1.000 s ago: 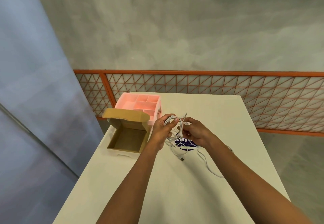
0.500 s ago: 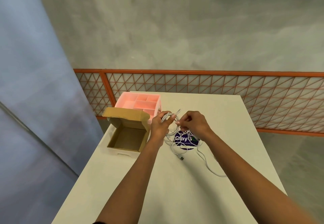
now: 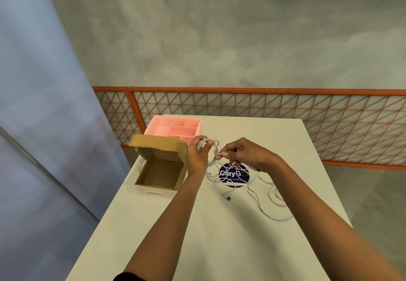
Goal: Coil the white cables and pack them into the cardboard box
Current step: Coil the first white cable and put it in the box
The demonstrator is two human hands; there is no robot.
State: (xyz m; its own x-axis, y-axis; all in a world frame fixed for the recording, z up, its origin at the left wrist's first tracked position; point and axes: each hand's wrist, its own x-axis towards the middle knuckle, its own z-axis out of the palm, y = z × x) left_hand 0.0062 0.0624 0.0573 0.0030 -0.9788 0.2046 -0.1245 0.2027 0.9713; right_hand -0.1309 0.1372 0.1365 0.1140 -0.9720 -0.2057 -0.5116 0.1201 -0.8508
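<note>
From the head camera, the left hand [image 3: 197, 158] curls its fingers round a small coil [image 3: 203, 142] of white cable, held above the table [image 3: 197, 236] just right of the open box [image 3: 161, 174]. The right hand [image 3: 245, 154] pinches the strand beside the coil. Loose cable [image 3: 262, 206] trails across a blue sticker [image 3: 232, 174]. 1 pink tray [image 3: 175, 128] stands behind the box.

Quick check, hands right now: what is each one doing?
Left hand: closed, holding the white cable coil.
Right hand: closed, pinching a strand at that coil.
</note>
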